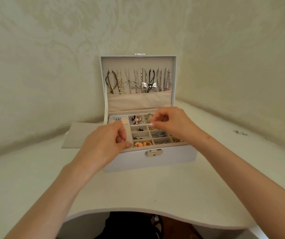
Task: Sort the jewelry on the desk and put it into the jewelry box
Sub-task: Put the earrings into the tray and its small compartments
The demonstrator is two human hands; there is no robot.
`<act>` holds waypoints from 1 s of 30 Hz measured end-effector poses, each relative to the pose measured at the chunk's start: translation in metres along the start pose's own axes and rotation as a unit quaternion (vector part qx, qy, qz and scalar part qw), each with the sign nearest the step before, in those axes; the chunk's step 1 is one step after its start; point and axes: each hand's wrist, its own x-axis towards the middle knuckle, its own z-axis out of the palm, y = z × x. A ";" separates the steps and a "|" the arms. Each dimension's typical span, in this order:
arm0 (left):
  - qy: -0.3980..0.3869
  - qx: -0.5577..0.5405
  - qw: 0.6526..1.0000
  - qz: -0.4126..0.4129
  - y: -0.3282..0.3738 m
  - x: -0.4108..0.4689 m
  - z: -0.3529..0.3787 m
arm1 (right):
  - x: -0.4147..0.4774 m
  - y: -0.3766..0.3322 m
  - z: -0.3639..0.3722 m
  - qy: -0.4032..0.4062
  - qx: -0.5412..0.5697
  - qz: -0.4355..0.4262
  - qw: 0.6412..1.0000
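Open box (155, 161) standing on the white tabletop (138, 190), its clasp (154, 153) facing the person; lid (138, 62) upright at the box's rear, with necklaces (138, 81) hanging in a row inside it above a beige pocket; top tray of the box divided into small compartments, most holding earrings and other small pieces; gold earrings (142, 144) in a front compartment just behind the clasp; a blue piece (117, 119) in the rear left corner of the box. Left hand (107, 142) over the box's front left part, fingers curled inward, thumb tip at the front rim; whether it holds anything cannot be told. Right hand (174, 123) above the box's rear middle compartments, thumb and forefinger drawn close together; anything pinched between them is too small to make out. Flat beige panel (76, 135) lying just left of the box; a few loose pieces (240, 132) on the tabletop well to the right of the box.
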 end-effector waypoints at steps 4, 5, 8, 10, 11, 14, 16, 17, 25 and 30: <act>0.124 -0.012 0.992 0.013 -0.008 -0.040 0.011 | 0.000 0.026 -0.010 0.104 0.045 0.032 0.993; 0.148 -0.017 0.989 0.025 -0.009 -0.051 0.016 | -0.002 0.033 -0.012 0.128 0.064 0.037 0.989; 0.207 -0.061 0.976 0.023 -0.009 -0.082 0.037 | -0.012 0.055 -0.017 0.200 0.088 0.054 0.974; 0.226 -0.115 0.967 -0.015 -0.009 -0.095 0.052 | -0.020 0.069 -0.017 0.226 0.111 0.085 0.964; 0.229 -0.144 0.962 -0.041 -0.007 -0.098 0.058 | -0.024 0.074 -0.016 0.231 0.131 0.104 0.959; 0.227 -0.182 0.952 -0.100 0.001 -0.098 0.069 | -0.035 0.085 -0.011 0.238 0.178 0.143 0.944; 0.237 -0.192 0.944 -0.125 0.008 -0.095 0.071 | -0.042 0.088 -0.008 0.242 0.187 0.157 0.939; 0.241 -0.195 0.940 -0.141 0.011 -0.092 0.070 | -0.045 0.089 -0.006 0.242 0.197 0.159 0.937; 0.246 -0.147 0.956 -0.055 0.032 -0.083 0.075 | -0.059 0.095 0.002 0.226 0.236 0.173 0.929; 0.195 -0.113 0.974 0.032 0.040 -0.076 0.085 | -0.061 0.096 0.002 0.223 0.260 0.164 0.925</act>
